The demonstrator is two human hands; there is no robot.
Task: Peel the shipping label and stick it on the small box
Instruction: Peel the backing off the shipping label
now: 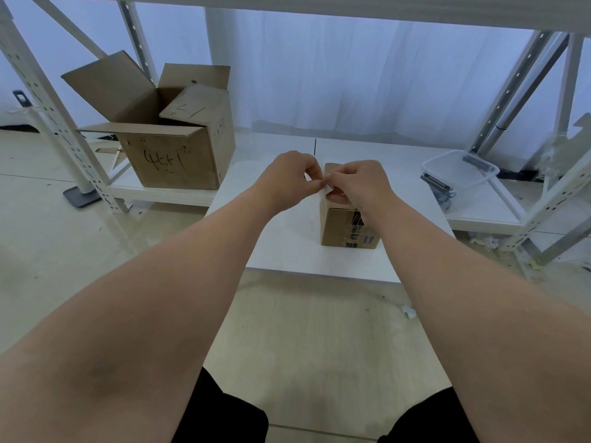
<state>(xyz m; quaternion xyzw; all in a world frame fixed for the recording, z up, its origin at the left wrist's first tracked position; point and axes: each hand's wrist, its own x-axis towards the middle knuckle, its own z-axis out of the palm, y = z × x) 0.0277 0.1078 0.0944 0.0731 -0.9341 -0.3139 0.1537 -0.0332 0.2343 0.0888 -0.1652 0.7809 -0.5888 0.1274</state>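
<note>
Here, left hand [292, 177] and right hand [358, 183] both pinch the white shipping label [324, 189] with curled fingertips above the small box [343, 225] on the white table [287, 247].

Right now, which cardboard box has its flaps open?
The large box with black scribbles, at the left; its flaps stand up. The small box on the table shows none raised.
</note>
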